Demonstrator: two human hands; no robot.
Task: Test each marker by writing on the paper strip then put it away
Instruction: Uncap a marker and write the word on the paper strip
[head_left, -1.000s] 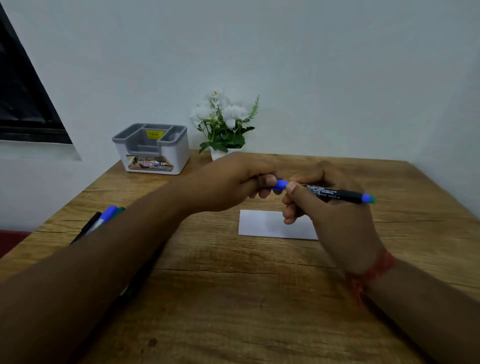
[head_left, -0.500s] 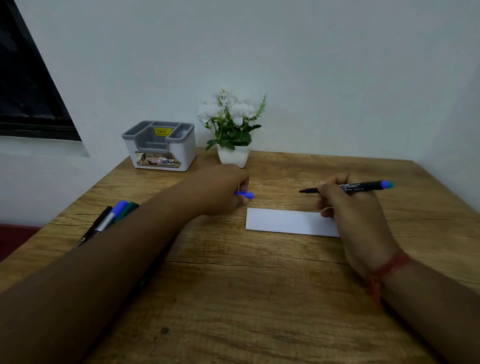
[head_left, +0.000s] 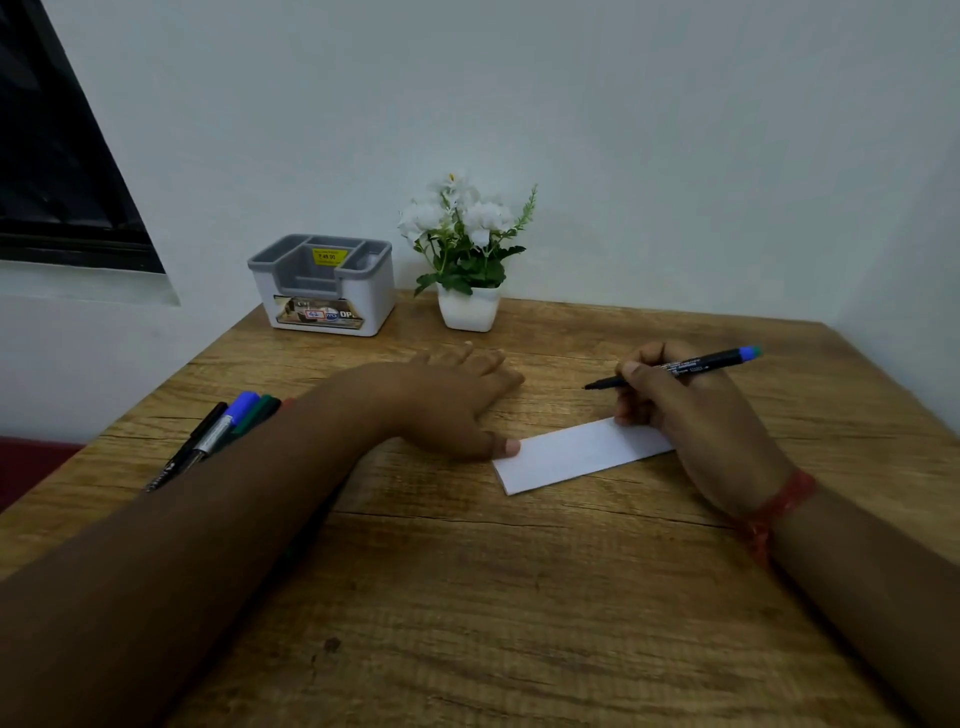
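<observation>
White paper strip (head_left: 576, 456), black blue-ended marker (head_left: 691, 364), wood-grain table (head_left: 467, 597), grey-white organizer (head_left: 324, 286) with possibly yellow sticker.

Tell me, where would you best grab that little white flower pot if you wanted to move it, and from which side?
Grip the flower pot round its white body, low down, coming from the front, the table's near side. It stands upright close to the wall, the leaves and blooms spread over its rim, and the grey organizer stands on its left, so from above or behind looks awkward.

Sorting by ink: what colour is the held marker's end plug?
Blue, on the marker, head view.
</observation>
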